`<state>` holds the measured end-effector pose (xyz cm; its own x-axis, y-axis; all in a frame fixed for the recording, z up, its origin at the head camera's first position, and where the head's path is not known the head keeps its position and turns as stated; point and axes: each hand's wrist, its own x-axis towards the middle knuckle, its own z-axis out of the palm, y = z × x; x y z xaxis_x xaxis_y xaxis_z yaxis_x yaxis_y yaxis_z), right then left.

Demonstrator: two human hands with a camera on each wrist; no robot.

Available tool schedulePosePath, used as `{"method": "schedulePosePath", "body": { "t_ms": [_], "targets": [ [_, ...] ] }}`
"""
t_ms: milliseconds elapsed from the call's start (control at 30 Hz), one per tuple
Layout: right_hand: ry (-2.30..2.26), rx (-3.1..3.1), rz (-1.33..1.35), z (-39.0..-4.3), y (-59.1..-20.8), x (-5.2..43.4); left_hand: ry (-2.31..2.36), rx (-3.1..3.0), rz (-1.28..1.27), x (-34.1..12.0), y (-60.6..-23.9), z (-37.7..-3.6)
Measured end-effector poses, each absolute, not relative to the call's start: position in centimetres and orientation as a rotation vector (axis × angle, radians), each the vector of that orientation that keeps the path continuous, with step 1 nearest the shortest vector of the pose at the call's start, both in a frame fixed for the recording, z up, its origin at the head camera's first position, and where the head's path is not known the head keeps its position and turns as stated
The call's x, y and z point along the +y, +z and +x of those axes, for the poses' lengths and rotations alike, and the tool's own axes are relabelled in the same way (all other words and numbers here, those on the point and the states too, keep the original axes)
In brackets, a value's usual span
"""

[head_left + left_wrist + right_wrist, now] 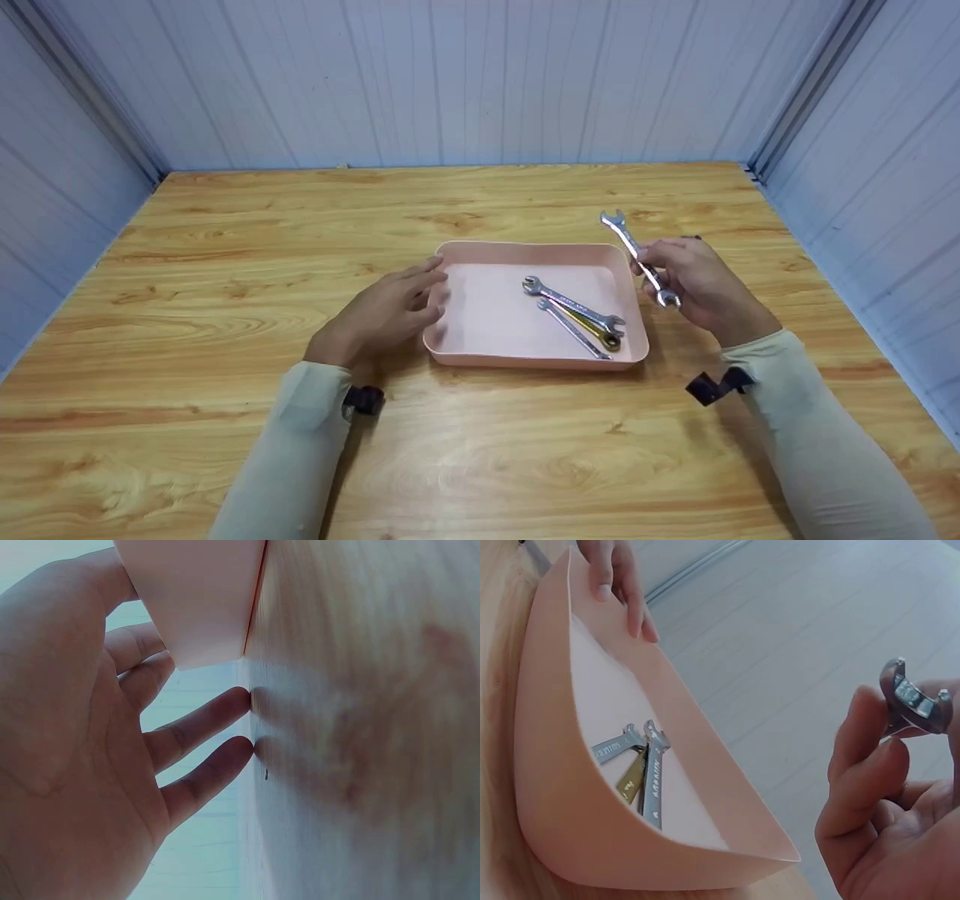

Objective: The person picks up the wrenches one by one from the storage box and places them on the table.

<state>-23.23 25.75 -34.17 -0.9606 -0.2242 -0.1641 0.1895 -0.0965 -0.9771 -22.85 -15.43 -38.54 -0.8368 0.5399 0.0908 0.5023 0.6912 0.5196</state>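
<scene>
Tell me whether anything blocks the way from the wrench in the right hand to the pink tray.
Nothing visible does. The right hand holds the wrench just outside the pink tray, whose top is open. The left hand rests at its far side.

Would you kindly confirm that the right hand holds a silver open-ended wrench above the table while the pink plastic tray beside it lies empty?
Not quite: the pink plastic tray is not empty. The head view shows wrenches lying in it, two silver ones and a gold-coloured one. The rest stands: the right hand holds a silver open-ended wrench above the wooden table, beside the tray.
</scene>
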Motion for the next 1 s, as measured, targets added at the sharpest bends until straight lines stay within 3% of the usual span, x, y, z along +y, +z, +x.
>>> {"method": "schedulePosePath", "body": {
  "t_ms": [1000],
  "targets": [
    [-2.267, 1.92, -0.049, -23.8, -33.5, 29.4, 0.817, 2.82, 0.817, -15.5, -38.4, -23.0]
  ]
}}
